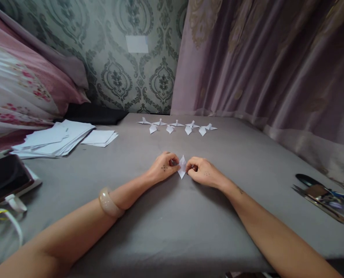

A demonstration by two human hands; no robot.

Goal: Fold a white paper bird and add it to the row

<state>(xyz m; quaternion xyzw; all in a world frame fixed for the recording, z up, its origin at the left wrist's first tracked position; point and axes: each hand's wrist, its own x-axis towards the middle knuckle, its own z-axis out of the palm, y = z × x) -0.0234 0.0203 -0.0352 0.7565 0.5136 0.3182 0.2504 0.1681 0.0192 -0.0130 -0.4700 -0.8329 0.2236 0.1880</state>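
Note:
A small white folded paper piece (182, 167), diamond-shaped, rests on the grey bed sheet (172, 224) in the middle. My left hand (163, 166) pinches its left side with curled fingers. My right hand (202, 172) pinches its right side the same way. A pale bangle (109, 202) sits on my left wrist. Behind the hands lies a row of several finished white paper cranes (177, 126).
Stacks of white paper sheets (56, 139) and a smaller stack (100, 138) lie at the left. A dark phone (4, 178) with a white cable sits at the left edge. Scissors and tools (322, 195) lie at the right. Pink bedding (21, 88) and curtain (261, 61) border the bed.

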